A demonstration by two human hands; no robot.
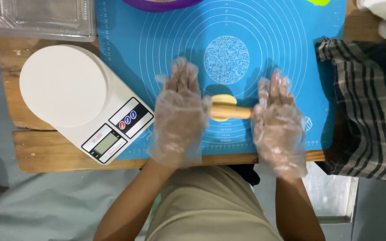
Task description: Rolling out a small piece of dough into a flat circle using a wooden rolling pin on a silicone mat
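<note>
Flat hands (228, 118) on rolling pin (231, 112), white scale (79, 100) left

Both ends of the wooden rolling pin (231, 112) lie hidden under the gloved left hand (178, 117) and right hand (279, 125). The pale dough (224, 99) shows only partly beyond the pin. At the top edge, a purple bowl (161, 4) and a green object (320, 2) are cut off. The clear plastic container (45, 18), upper left, is cropped too.
</note>
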